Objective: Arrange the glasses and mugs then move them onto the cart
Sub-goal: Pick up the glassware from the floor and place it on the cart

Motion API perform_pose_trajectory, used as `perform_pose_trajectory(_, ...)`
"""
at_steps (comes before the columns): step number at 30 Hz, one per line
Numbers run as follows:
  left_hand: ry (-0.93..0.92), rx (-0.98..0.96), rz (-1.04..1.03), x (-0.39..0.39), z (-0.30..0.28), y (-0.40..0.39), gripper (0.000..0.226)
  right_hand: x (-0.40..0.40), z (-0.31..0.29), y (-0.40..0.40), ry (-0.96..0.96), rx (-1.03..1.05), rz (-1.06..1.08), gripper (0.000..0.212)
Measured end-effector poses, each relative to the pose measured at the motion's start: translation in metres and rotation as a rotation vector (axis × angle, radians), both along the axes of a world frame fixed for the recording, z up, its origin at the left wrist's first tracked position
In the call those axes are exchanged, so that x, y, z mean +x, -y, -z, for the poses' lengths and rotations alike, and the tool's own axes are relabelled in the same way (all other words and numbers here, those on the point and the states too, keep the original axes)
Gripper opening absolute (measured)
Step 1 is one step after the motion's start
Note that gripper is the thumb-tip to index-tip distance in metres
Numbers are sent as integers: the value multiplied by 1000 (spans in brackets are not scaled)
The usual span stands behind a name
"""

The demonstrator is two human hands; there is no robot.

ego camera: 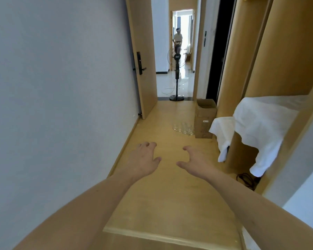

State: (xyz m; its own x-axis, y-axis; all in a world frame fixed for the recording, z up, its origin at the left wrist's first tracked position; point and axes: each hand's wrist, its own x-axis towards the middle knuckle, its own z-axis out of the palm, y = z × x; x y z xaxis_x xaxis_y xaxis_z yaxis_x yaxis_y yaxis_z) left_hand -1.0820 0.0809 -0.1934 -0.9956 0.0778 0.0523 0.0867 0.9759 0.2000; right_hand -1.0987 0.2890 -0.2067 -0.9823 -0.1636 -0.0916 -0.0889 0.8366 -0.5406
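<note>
Glasses (pixel 183 128) beside cardboard box (pixel 205 118), label unreadable, both hands' grip apart, empty.

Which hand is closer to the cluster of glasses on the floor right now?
Right. The right hand is just below the glasses, slightly right of them. The left hand is lower and further left. Neither touches them.

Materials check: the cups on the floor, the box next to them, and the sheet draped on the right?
Cups: likely clear glass, since the floor shows through and the rims glint; clear plastic is possible. Box: brown corrugated cardboard by its look, matte, top flaps open. Sheet: white woven fabric, matte, hanging in soft folds.
</note>
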Motion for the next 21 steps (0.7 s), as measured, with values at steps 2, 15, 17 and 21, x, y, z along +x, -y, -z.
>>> perform_pose_trajectory(2, 0, 4, 40, -38, -2, 6, 60, -31, -4, 6, 7, 9, 31, 74)
perform_pose_trajectory(15, 40, 121, 139, -251, -18, 18, 59, -193, -15, 16, 16, 10, 214, 72)
perform_pose_trajectory(17, 45, 128, 160, -277, -17, 9, 59, -221, -17, 15, 0, 0, 209, 70)
perform_pose_trajectory(21, 49, 119, 179, -330, -17, -9, 58, -282, -16, 7, -20, -7, 177, 71)
